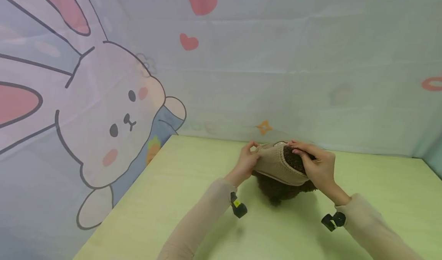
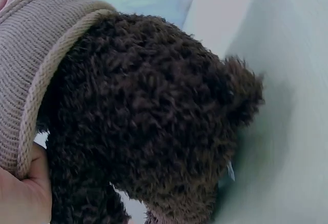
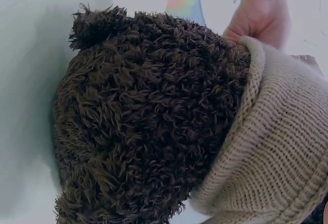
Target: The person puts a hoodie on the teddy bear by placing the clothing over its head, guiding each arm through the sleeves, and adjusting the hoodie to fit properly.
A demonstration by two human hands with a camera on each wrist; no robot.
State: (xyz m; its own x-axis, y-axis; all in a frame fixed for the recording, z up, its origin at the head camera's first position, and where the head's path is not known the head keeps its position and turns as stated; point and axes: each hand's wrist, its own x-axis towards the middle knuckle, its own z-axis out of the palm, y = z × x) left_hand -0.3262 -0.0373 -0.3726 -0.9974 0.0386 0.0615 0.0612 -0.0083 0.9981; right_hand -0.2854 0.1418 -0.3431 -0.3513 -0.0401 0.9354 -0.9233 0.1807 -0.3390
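A plush toy [image 1: 279,189] with curly dark brown fur rests on the table, a small beige knit sweater [image 1: 276,162] around its upper part. The sweater's left side is pinched by my left hand [image 1: 247,161]; the right wrist view shows this left hand [image 3: 264,16] with its thumb at the rolled hem. My right hand [image 1: 319,166] grips the sweater's right opening, fingers over the top edge and thumb against the brown fur inside. A round tuft [image 2: 245,90] sticks out from the toy's lower end. The toy's far side is hidden.
The pale yellow-green table [image 1: 193,168] extends around the toy. Right behind its far edge hangs a cloth backdrop [image 1: 241,95] with a printed rabbit [image 1: 114,118] and hearts. A black wrist camera [image 1: 238,206] sits on the left sleeve, another camera [image 1: 333,219] on the right.
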